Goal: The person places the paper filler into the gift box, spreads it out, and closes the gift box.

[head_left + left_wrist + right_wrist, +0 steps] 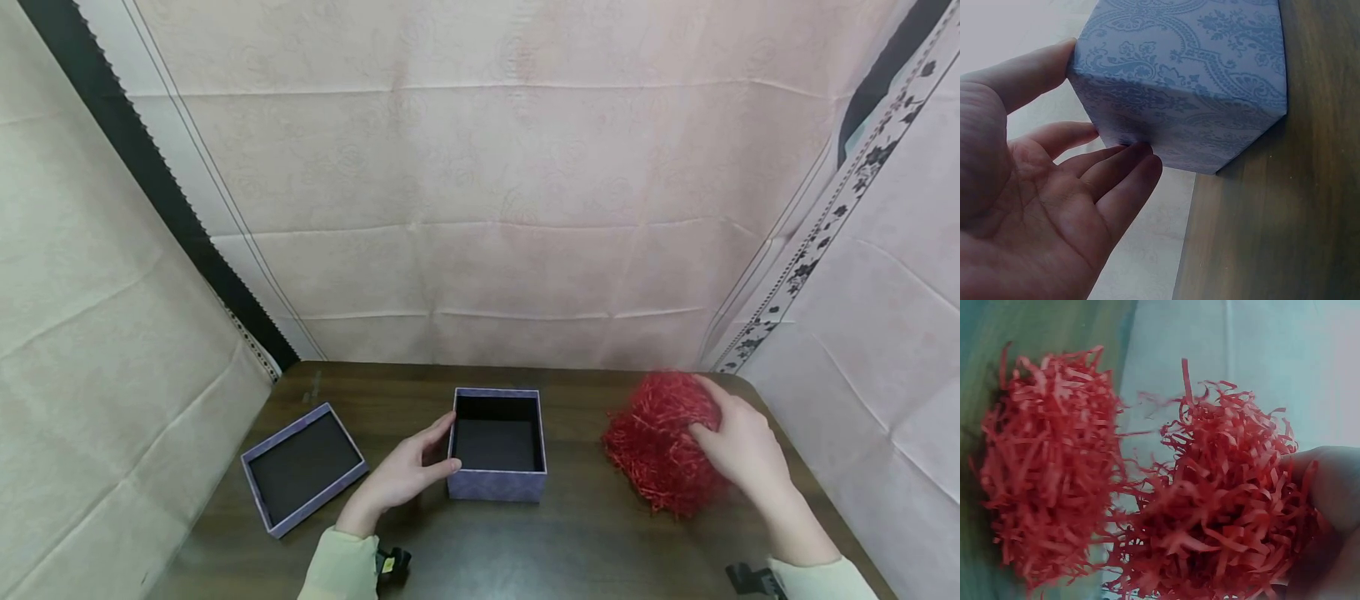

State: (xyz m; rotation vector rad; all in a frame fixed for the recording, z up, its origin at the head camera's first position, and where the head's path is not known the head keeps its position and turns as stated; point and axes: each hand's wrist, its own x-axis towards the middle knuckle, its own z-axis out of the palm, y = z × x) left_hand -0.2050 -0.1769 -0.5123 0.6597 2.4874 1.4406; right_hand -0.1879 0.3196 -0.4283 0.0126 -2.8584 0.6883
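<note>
Now | right hand (741, 442) clutches red shreds (658, 450) | left hand (403, 472), spread against box (498, 486), between it and lid (304, 468)

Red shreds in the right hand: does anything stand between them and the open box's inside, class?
No separate object does: only tabletop lies between the red shreds, held by the right hand, and the box. Its right wall does rise between, so they likely need lifting over it. The left hand is at the box's other side.

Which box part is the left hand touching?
The deep box in the middle: the left hand touches its side; the shallow lid lies farther left.
</note>
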